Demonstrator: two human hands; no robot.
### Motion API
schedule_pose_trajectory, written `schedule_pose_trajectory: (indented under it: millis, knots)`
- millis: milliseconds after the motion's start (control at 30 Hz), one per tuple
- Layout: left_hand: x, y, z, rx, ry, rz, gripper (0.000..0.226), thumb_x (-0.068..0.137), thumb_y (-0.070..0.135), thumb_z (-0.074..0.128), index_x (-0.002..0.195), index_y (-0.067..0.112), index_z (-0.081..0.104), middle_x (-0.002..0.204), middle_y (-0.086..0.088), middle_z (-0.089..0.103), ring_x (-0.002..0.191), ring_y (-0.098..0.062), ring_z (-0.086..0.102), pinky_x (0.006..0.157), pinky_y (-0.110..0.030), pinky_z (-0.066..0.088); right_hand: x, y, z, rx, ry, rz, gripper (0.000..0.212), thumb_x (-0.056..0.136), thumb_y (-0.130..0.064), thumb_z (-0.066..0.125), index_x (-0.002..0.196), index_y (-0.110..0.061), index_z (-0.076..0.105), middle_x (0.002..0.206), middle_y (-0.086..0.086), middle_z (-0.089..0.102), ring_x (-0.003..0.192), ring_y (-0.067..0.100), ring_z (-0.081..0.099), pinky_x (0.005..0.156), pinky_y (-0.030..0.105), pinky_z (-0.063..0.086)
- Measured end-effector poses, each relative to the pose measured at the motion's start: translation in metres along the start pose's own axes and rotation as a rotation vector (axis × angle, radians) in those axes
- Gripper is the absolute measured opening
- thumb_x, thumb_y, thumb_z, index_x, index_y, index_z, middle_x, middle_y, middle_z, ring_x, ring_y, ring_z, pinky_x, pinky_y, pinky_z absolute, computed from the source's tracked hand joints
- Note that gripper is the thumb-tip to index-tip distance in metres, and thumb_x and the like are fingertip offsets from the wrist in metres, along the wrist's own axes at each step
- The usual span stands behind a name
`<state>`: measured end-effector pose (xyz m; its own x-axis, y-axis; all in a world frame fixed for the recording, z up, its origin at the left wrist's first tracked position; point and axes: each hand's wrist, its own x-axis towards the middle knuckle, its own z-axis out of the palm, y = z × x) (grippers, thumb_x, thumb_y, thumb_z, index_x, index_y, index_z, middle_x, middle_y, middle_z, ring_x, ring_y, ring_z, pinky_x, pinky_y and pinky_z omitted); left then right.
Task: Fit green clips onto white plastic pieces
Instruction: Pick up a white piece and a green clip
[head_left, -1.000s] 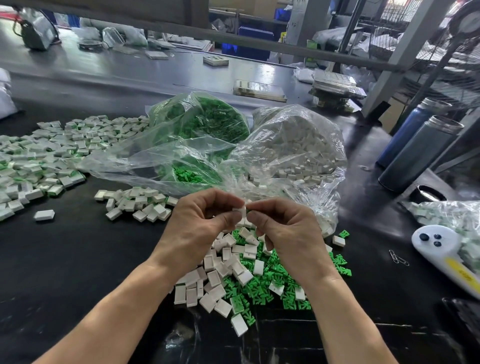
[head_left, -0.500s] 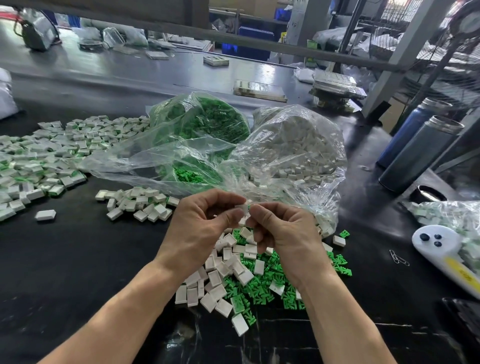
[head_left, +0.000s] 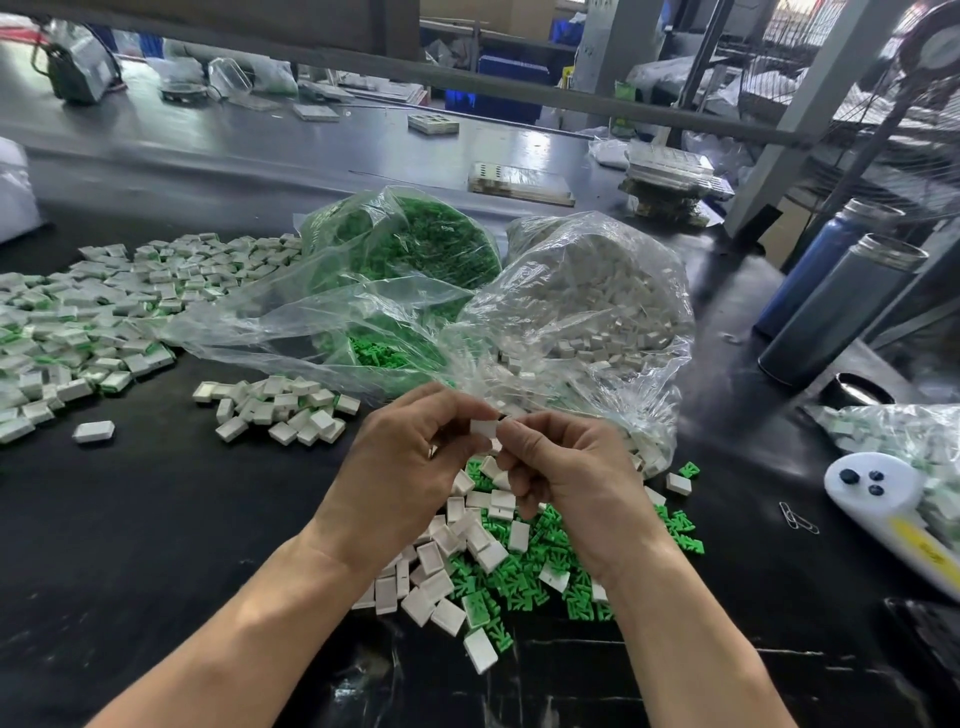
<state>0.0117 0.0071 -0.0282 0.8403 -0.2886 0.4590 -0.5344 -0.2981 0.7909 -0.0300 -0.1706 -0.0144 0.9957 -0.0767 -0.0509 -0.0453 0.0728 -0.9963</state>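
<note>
pinching a small white plastic piece (head_left: 484, 428) between them, the left hand (head_left: 402, 470) and the right hand (head_left: 574, 475) meet above the black table (head_left: 130, 519), fingers curled and thumbs pressing toward each other; whether a green clip sits in that piece cannot be told, since the fingers cover most of it. under the hands lies a mixed heap of loose white pieces (head_left: 447, 571) and green clips (head_left: 535, 571), the white ones mostly to the left, the green spreading right. a little farther, to the left, sits a small cluster of white pieces (head_left: 280, 410), with one stray white piece (head_left: 93, 431) lying apart from it. to the right a white handheld device (head_left: 878, 491) with dark buttons rests beside two paper clips (head_left: 797, 518). beyond the hands two clear plastic bags lie open toward them: a bag of green clips (head_left: 410, 249) on the left and a bag of white pieces (head_left: 597, 291) on the right, touching each other. at far left spreads a wide pile of white pieces with green showing (head_left: 93, 306). two metal bottles (head_left: 841, 306) stand at the right, and a stack of flat trays (head_left: 672, 182) sits behind the bags.
</note>
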Motion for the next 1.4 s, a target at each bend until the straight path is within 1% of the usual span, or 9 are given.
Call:
schedule_pose_trajectory:
  millis: [200, 600, 733, 900, 1000, 1067, 1233, 1333, 1400]
  knots:
    - [0.001, -0.005, 0.001, -0.028, -0.047, -0.001, 0.029, 0.087, 0.005, 0.079, 0.105, 0.027, 0.078, 0.101, 0.018, 0.07, 0.096, -0.01, 0.072, 0.085, -0.031, 0.061, 0.0, 0.0, -0.003, -0.037, -0.021, 0.025, 0.013, 0.093, -0.012, 0.076, 0.081, -0.011, 0.078, 0.071, 0.012, 0.069, 0.053, 0.018, 0.057, 0.045, 0.025, 0.047]
    - [0.004, -0.009, 0.005, -0.173, -0.075, -0.034, 0.041, 0.086, -0.003, 0.078, 0.101, 0.035, 0.076, 0.096, 0.008, 0.073, 0.094, -0.024, 0.072, 0.083, -0.046, 0.062, -0.001, -0.003, -0.005, 0.03, -0.047, 0.097, 0.013, 0.091, -0.011, 0.077, 0.078, -0.012, 0.079, 0.069, 0.011, 0.068, 0.051, 0.016, 0.057, 0.044, 0.025, 0.047]
    - [0.003, -0.008, 0.007, -0.183, -0.04, -0.049, 0.037, 0.085, -0.005, 0.078, 0.096, 0.03, 0.077, 0.093, 0.008, 0.072, 0.09, -0.021, 0.073, 0.081, -0.045, 0.062, -0.002, -0.004, 0.0, 0.023, 0.001, 0.071, 0.014, 0.09, -0.012, 0.078, 0.076, -0.01, 0.078, 0.068, 0.012, 0.068, 0.05, 0.016, 0.057, 0.044, 0.027, 0.048]
    - [0.003, -0.005, 0.008, -0.148, -0.018, -0.06, 0.032, 0.087, -0.003, 0.077, 0.097, 0.028, 0.076, 0.093, 0.011, 0.071, 0.09, -0.016, 0.073, 0.081, -0.035, 0.062, -0.004, -0.004, 0.006, 0.089, 0.036, 0.075, 0.015, 0.074, -0.023, 0.083, 0.077, -0.008, 0.08, 0.071, 0.014, 0.071, 0.05, 0.017, 0.058, 0.044, 0.027, 0.05]
    - [0.004, -0.002, 0.003, -0.082, -0.01, -0.052, 0.033, 0.088, 0.002, 0.078, 0.099, 0.033, 0.075, 0.093, 0.017, 0.07, 0.086, -0.009, 0.071, 0.075, -0.02, 0.057, -0.003, -0.004, 0.006, 0.104, 0.041, 0.057, 0.018, 0.081, -0.027, 0.08, 0.082, -0.009, 0.081, 0.075, 0.014, 0.073, 0.052, 0.017, 0.059, 0.046, 0.028, 0.051]
    - [0.003, -0.001, 0.001, -0.091, 0.008, -0.075, 0.031, 0.089, 0.007, 0.079, 0.101, 0.035, 0.074, 0.093, 0.017, 0.07, 0.083, -0.008, 0.07, 0.073, -0.016, 0.054, -0.003, -0.004, 0.006, 0.136, 0.046, 0.054, 0.022, 0.087, -0.031, 0.075, 0.085, -0.009, 0.081, 0.078, 0.014, 0.074, 0.054, 0.018, 0.06, 0.045, 0.028, 0.051]
    - [0.003, 0.006, 0.006, -0.239, 0.008, -0.167, 0.02, 0.087, 0.017, 0.081, 0.102, 0.03, 0.076, 0.101, 0.007, 0.071, 0.08, -0.017, 0.07, 0.077, -0.036, 0.06, -0.002, -0.003, 0.012, 0.188, 0.004, 0.072, 0.038, 0.097, -0.043, 0.062, 0.082, -0.013, 0.08, 0.083, 0.013, 0.073, 0.056, 0.018, 0.059, 0.043, 0.027, 0.047]
    - [0.003, 0.008, 0.008, -0.281, -0.003, -0.185, 0.017, 0.085, 0.023, 0.08, 0.101, 0.028, 0.079, 0.106, 0.013, 0.067, 0.082, -0.017, 0.069, 0.082, -0.038, 0.06, -0.003, -0.003, 0.017, 0.215, -0.007, 0.084, 0.05, 0.101, -0.053, 0.053, 0.078, -0.017, 0.079, 0.081, 0.01, 0.072, 0.057, 0.019, 0.058, 0.043, 0.028, 0.044]
    - [0.002, 0.011, 0.009, -0.298, -0.026, -0.174, 0.017, 0.085, 0.028, 0.078, 0.102, 0.027, 0.08, 0.106, 0.014, 0.067, 0.086, -0.015, 0.069, 0.082, -0.034, 0.06, -0.003, -0.002, 0.02, 0.183, 0.016, 0.084, 0.059, 0.102, -0.059, 0.048, 0.079, -0.013, 0.076, 0.073, 0.01, 0.069, 0.055, 0.02, 0.056, 0.042, 0.029, 0.04]
